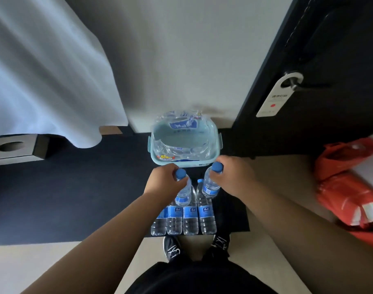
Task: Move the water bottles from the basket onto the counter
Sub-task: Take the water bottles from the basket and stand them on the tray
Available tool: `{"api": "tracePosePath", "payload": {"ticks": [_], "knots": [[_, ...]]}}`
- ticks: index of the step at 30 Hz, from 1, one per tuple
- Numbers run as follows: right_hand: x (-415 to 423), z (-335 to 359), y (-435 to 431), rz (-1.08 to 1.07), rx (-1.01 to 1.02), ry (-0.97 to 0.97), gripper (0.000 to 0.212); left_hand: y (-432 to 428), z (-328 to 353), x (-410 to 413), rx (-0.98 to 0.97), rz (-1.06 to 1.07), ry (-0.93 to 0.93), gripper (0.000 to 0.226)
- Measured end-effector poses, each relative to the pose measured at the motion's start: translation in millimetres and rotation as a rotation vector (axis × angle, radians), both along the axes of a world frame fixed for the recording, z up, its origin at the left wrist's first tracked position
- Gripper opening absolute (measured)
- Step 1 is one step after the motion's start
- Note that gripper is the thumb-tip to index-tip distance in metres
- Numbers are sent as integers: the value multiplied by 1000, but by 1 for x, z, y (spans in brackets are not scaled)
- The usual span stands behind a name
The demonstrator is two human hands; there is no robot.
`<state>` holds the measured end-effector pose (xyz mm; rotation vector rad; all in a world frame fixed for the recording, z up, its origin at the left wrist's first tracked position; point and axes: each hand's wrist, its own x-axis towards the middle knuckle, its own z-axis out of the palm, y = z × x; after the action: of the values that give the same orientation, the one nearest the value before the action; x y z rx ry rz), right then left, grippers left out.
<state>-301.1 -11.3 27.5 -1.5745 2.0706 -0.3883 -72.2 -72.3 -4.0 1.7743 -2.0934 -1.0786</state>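
A pale teal basket [215, 143] lined with crumpled clear plastic wrap stands on the dark counter [75, 198] at the middle. My left hand [165, 182] grips the neck of a clear water bottle [183, 193] with a blue cap. My right hand [234, 177] grips the neck of a second such bottle [211, 184]. Both bottles hang just in front of the basket, above a row of several upright bottles [189, 219] on the counter. No bottle shows inside the basket.
A dark door with a white hanger tag [276, 96] is at the right. An orange plastic bag [346, 187] lies at the far right. A white curtain [43, 71] hangs at the left above a tissue box [14, 148]. My shoes [172, 248] show below.
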Motion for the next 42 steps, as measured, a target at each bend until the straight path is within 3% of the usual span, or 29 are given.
{"api": "tracePosePath", "payload": {"ticks": [6,14,19,23,30,36,42], "knots": [[-5,-46,24,19,212,37,17,19,-42,8,164,18,-106,21],[-25,-102,36,-92,377,-133,9,14,-60,-10,158,45,-202,26],[-30,-134,24,-135,501,-166,15,9,-73,-21,119,54,-251,27],[-30,-160,11,-192,514,-146,15,0,-86,-28,122,40,-290,32],[-35,-206,0,-348,540,-176,42,-17,-121,-35,220,-102,-510,43],[-35,-230,-2,-325,556,-133,31,-18,-165,-33,261,3,-521,46],[-23,-242,23,-347,585,-100,39,-22,-188,-23,210,-25,-651,48]]}}
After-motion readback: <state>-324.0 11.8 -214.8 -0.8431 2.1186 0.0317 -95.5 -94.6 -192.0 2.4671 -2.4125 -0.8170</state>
